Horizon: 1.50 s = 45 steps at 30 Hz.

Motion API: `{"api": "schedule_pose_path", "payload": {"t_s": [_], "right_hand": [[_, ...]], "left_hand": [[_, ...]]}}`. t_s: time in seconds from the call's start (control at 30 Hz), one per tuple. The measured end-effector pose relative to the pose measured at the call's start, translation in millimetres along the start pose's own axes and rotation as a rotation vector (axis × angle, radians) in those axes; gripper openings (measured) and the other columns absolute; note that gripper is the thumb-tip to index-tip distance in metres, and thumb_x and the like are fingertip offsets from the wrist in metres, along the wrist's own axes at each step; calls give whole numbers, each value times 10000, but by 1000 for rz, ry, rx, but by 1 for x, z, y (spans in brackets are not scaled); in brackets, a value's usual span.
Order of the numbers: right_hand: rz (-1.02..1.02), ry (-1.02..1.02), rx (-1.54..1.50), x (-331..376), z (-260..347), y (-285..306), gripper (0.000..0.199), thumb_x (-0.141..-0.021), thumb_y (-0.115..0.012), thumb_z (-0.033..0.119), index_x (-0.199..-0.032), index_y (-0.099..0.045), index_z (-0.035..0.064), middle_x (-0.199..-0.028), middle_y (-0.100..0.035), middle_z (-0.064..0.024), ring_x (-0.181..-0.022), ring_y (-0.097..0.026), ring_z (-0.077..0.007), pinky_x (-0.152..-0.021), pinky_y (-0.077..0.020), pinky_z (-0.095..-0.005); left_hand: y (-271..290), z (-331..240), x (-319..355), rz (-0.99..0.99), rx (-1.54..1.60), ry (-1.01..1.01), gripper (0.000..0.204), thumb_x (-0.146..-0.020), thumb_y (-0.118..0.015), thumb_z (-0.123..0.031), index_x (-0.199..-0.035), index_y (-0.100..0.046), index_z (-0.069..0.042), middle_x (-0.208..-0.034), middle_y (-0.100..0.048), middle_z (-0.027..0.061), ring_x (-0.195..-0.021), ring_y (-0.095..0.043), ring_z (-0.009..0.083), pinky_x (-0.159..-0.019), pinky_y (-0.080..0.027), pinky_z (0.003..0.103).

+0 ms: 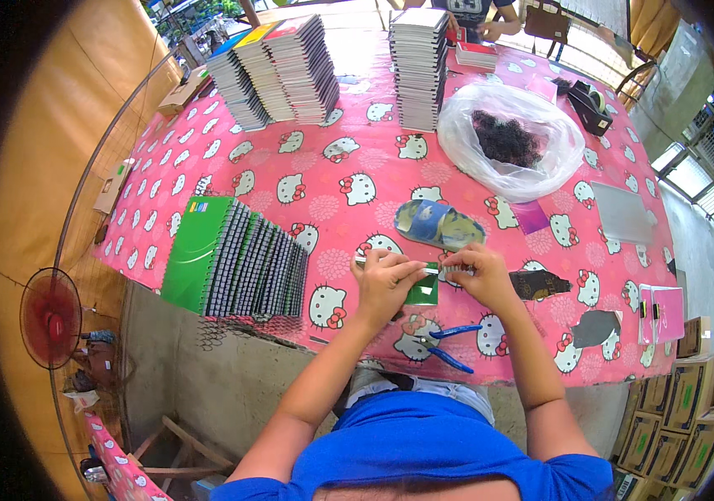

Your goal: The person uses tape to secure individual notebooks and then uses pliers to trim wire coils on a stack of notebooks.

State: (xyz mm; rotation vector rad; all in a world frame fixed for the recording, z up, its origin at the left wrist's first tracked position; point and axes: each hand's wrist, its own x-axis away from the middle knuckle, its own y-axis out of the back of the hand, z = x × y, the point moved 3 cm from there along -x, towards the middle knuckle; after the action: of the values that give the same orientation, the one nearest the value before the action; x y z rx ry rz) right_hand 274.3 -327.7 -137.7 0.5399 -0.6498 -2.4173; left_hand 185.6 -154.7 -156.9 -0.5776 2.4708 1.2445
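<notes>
In front of my body, both hands hold a small green notebook (422, 290) just above the table. My left hand (385, 285) is closed on its left part, with the thumb along the pale upper edge. Fingers of my right hand (485, 277) pinch a dark spiral coil (454, 270) at the notebook's right end; how far it runs through the pages is hidden by my fingers. Blue-handled pliers (450, 346) lie spread on the table, nearer to me. A blue-and-yellow patterned flat piece (438, 224) rests just beyond my hands.
Left of me stands a row of green spiral notebooks (198, 250). Tall notebook stacks (418, 71) rise at the back. A plastic bag of black coils (509, 140) sits far right, and a pink notebook (666, 314) near the right edge. Another person (490, 25) works across the table.
</notes>
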Motion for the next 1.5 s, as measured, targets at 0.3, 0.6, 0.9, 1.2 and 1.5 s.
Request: {"api": "schedule_pose_path", "payload": {"t_s": [0.3, 0.6, 0.9, 1.2, 1.5], "right_hand": [[226, -205, -216, -5, -8, -13, 226, -798, -690, 164, -989, -622, 66, -834, -608, -97, -751, -606, -233, -670, -477, -350], [57, 20, 207, 0, 15, -28, 252, -787, -686, 218, -966, -580, 76, -859, -569, -100, -832, -600, -311, -679, -473, -409], [-59, 69, 232, -4, 31, -31, 189, -778, -678, 154, -893, -575, 45, -853, -558, -113, -816, -590, -315, -651, -466, -418], [-70, 84, 328, -2, 33, -41, 129, -743, -672, 118, -776, -575, 40, -809, -557, -116, -785, -579, -321, -660, -474, -409], [240, -58, 787, -45, -52, -8, 303, -759, -624, 104, -1052, -554, 70, -1049, -625, -145, -944, -616, -340, -759, -501, -451]], "left_hand": [[2, 1, 1, 25, 49, 49, 168, -761, -730, -263, -914, -737, -195, -851, -670, -56, -922, -533, 158, -919, -234, 524], [6, 5, 3, 44, 84, 94, 203, -717, -762, -215, -887, -684, -135, -881, -673, -31, -909, -556, 160, -884, -268, 436], [8, 8, 2, 10, 99, 50, 181, -677, -786, -170, -824, -685, -136, -849, -678, -28, -864, -575, 167, -840, -303, 389], [6, 10, 5, -8, 133, 18, 162, -720, -755, -211, -847, -685, -140, -836, -667, -26, -873, -566, 152, -897, -273, 416], [8, -4, -9, 31, 192, 38, 257, -644, -804, -167, -862, -681, -110, -846, -670, 10, -858, -582, 196, -895, -326, 387]]}}
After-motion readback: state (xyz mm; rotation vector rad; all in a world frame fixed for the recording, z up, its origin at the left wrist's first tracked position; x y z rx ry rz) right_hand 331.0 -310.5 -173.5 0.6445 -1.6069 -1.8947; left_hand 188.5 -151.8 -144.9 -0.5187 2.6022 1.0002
